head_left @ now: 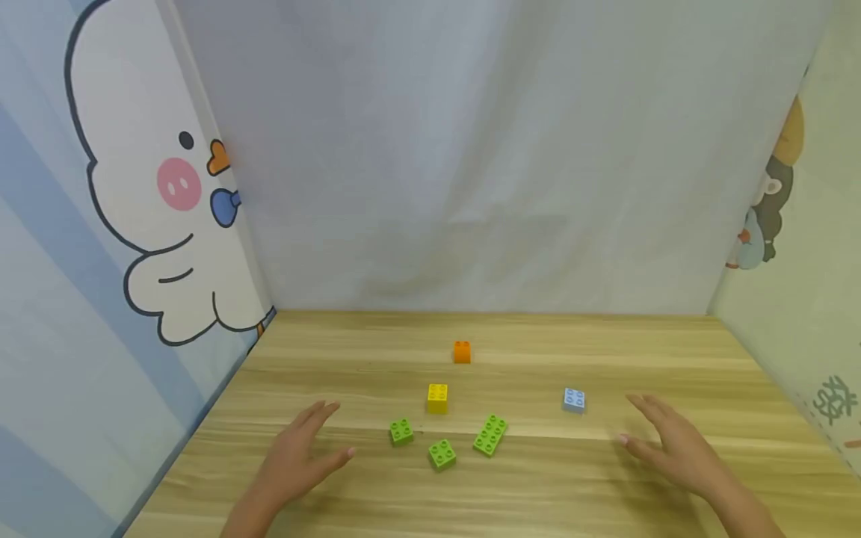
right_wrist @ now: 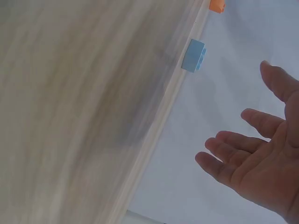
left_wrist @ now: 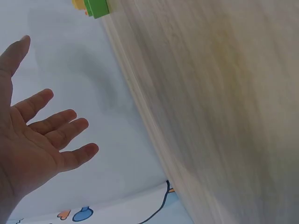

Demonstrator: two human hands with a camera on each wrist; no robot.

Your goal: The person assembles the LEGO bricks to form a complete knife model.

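Observation:
In the head view my left hand [head_left: 296,457] hovers above the table's left part, fingers spread and holding nothing. Nearest to it is a small green brick [head_left: 401,432]. My right hand [head_left: 676,448] is likewise spread and holds nothing, to the right of a light blue brick [head_left: 574,400]. Between the hands lie a second small green brick [head_left: 442,454], a longer green brick [head_left: 490,435] and a yellow brick [head_left: 437,398]. Farther back stands an orange brick [head_left: 462,352]. Both wrist views show the palms, with the blue brick [right_wrist: 193,56] apart from the right fingers.
The wooden table [head_left: 363,336] reaches back to a pale grey cloth [head_left: 471,187]. A panel with a white cartoon character [head_left: 134,90] borders it on the left. On the right stands a pale printed panel [head_left: 807,314].

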